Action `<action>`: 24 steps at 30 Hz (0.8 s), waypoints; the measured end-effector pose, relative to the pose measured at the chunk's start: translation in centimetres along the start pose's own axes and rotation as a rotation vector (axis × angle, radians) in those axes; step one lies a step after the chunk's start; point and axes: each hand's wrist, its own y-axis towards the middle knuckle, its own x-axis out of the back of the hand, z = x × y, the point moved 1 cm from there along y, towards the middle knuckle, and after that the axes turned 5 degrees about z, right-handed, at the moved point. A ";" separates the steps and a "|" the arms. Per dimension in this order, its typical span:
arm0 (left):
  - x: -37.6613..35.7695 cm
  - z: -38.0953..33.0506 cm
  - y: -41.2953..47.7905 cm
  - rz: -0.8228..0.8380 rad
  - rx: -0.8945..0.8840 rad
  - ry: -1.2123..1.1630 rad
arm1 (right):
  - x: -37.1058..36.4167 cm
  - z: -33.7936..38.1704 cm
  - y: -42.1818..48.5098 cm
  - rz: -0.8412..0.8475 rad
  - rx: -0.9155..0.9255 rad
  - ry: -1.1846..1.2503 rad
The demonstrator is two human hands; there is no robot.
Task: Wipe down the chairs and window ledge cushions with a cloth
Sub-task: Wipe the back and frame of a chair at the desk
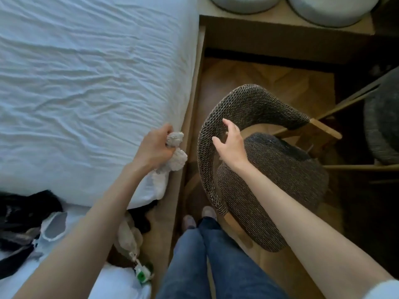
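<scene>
Two hands busy. Bunched tight in the curled fingers of the left hand [154, 147]: a fluffy cloth [176, 152], dangling over the edge of the bed [86, 83], just left of the chair [269, 169]. Spread wide and holding nothing: right hand [230, 145], at the woven backrest, contact hard to tell. Probably soft, light and limp, that cloth, so best kept wadded in the palm. Likely light but stiff, the chair; steady by the curved back while wiping. Up on the ledge [285, 12]: two round cushions [332, 9].
</scene>
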 end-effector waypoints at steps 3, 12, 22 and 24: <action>-0.3 0.6 3.7 0.045 -0.002 -0.034 | -1.1 0.0 1.8 -0.011 -0.037 0.002; -3.1 1.9 12.1 0.162 -0.046 -0.223 | -5.0 -1.8 3.6 -0.124 -0.118 -0.009; -5.3 -0.1 17.6 0.583 -0.144 -0.309 | -7.5 -2.5 5.0 -0.301 -0.220 0.077; -5.4 -0.4 17.8 0.615 -0.151 -0.343 | -7.3 -2.6 5.0 -0.305 -0.217 0.069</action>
